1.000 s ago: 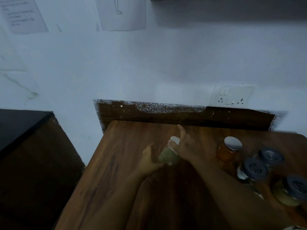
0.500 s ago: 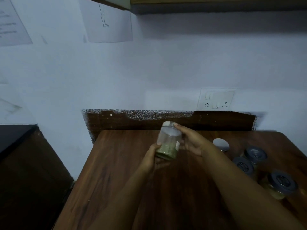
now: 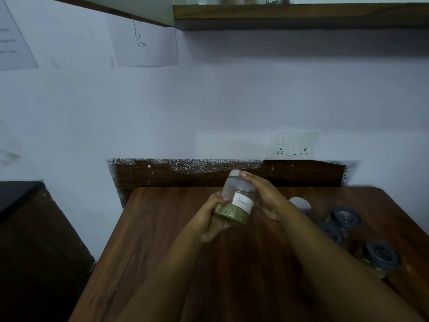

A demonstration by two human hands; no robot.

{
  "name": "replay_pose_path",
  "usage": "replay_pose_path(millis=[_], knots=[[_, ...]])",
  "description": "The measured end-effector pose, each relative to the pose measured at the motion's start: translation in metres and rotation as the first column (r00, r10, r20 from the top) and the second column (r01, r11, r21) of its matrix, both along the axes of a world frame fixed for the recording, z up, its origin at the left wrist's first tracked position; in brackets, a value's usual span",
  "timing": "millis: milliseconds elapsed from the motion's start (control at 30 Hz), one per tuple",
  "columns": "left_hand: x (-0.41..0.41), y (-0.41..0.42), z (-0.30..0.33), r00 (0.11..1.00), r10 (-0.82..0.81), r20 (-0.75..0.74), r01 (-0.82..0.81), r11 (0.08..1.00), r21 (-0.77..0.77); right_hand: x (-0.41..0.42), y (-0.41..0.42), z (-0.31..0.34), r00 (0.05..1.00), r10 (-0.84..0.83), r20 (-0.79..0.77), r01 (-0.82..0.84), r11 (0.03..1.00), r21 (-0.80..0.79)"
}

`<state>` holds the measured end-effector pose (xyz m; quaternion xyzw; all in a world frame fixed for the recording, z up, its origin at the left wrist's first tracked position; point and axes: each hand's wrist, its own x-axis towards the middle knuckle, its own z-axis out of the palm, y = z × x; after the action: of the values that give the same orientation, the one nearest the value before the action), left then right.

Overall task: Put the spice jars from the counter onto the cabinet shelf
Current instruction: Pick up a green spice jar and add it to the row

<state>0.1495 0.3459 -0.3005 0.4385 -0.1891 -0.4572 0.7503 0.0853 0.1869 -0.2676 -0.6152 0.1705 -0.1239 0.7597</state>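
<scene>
Both hands grip one glass spice jar point(image 3: 236, 201): left hand point(image 3: 209, 219) cups base, right hand point(image 3: 262, 196) wraps lid; light, smooth, breakable.

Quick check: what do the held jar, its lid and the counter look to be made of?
Jar: clear glass or hard plastic, glossy; the green spice shows through the wall, and which of the two I cannot tell. Its paper label is handwritten. Lid: smooth, pale grey, perhaps metal or plastic. Counter: dark brown wood or wood-look laminate, with visible grain streaks and a dull sheen.
</scene>
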Motion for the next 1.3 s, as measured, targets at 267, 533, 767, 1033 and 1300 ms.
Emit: replay_pose_path(millis=[267, 533, 767, 1033, 1300], knots=[[-0.019, -0.014, 0.0, 0.878, -0.073, 0.474, -0.063, 0.963, 0.264, -0.004, -0.006, 0.004, 0.978, -0.208, -0.002, 0.207, 0.975, -0.081], [-0.038, -0.028, 0.012, 0.897, -0.035, 0.44, -0.069, 0.973, 0.219, -0.016, -0.022, 0.018, 0.988, -0.149, -0.043, 0.148, 0.989, -0.025], [-0.063, -0.048, 0.027, 0.938, 0.029, 0.344, -0.085, 0.985, 0.15, -0.046, -0.042, 0.044, 0.996, 0.082, -0.032, -0.079, 0.992, 0.099], [-0.109, -0.086, 0.045, 0.936, 0.081, 0.342, -0.105, 0.993, 0.051, -0.096, -0.072, 0.066, 0.991, 0.102, 0.082, -0.116, 0.975, 0.188], [-0.159, -0.114, 0.054, 0.928, 0.097, 0.359, -0.11, 0.994, 0.016, -0.144, -0.103, 0.074, 0.978, 0.173, 0.117, -0.19, 0.969, 0.156]])
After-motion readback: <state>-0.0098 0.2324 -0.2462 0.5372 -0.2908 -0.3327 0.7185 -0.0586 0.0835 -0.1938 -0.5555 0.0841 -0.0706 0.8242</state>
